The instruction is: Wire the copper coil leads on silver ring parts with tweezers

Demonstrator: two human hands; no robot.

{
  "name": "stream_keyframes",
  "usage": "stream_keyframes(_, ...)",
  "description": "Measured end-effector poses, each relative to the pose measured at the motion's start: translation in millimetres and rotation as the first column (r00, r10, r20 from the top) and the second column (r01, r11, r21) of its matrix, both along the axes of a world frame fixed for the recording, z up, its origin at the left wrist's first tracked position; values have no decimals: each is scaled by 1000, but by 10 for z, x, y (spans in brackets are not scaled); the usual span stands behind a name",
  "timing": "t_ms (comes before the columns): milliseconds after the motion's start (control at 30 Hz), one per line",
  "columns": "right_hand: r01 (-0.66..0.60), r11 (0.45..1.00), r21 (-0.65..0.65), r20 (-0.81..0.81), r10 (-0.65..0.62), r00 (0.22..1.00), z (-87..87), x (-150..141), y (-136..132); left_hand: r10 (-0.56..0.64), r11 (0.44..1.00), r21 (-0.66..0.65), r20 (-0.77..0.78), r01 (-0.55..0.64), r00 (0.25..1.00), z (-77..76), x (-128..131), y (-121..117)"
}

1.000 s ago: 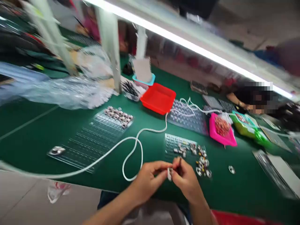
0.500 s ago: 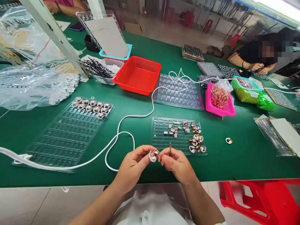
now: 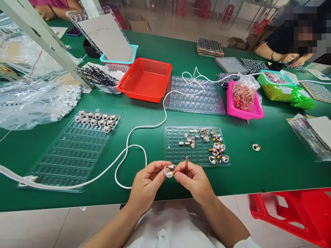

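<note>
- Pinching with thumb and index fingertips, the left hand (image 3: 143, 187) is closed on a small white ring-shaped part (image 3: 169, 175), held above the green tabletop (image 3: 144, 106) at its near edge.
- Drawn together too, the right hand (image 3: 198, 182) has its thumb and forefinger at the part's right side, by a tiny orange tab (image 3: 173, 173); a slim brown tool (image 3: 186, 166) stands upright among its fingers.
- The part looks very light, with a stiff, glossy shell that could slip under fingertips; its silvery rounded piece seems easy to scuff, and the tab looks thin and easily bent. The plain outer curve of the ring seems the safest hold.
- Just beyond, a clear ribbed plastic tray (image 3: 167, 144) carries pale, round-cornered blocks (image 3: 192, 146) and a loose cluster of similar rings (image 3: 225, 158), some with yellow or orange bits.
- To the right, a single ring (image 3: 256, 147) lies on the smooth green surface.
- To the left, a longer clear tray (image 3: 69, 148) bears silvery, hollow-looking pieces (image 3: 97, 116) in rows at its far end; a soft white cord (image 3: 144, 127) loops between the trays.
- Farther out sit a perforated red basket (image 3: 147, 79) and a glossy pink basket (image 3: 245, 114) with a crinkled bag of reddish pieces (image 3: 243, 96).
</note>
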State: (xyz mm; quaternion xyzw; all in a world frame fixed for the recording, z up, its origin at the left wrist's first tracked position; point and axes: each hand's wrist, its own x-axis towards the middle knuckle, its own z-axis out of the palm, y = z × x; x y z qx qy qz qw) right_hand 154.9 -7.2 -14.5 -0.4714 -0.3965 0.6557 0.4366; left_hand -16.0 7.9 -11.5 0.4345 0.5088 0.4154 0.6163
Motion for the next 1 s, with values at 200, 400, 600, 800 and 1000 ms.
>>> stream_keyframes(200,92,992,92,-11,-92,996,-43,-75,-83,39,998,-55,107,-33,994,-99,76,-57)
stream_keyframes(400,152,984,93,-26,-150,988,-79,-121,-113,111,992,-67,95,-105,989,-128,167,-87)
stream_keyframes(600,187,981,53,-40,-185,982,-91,-134,-119,89,995,-50,52,-86,995,-131,139,-86)
stream_keyframes(800,174,984,32,-24,-174,985,-136,-114,-134,117,993,30,25,-118,993,-34,137,-54)
stream_keyframes(1000,168,986,18,-75,-166,983,-168,-123,-127,95,991,95,42,-99,995,-38,126,-54)
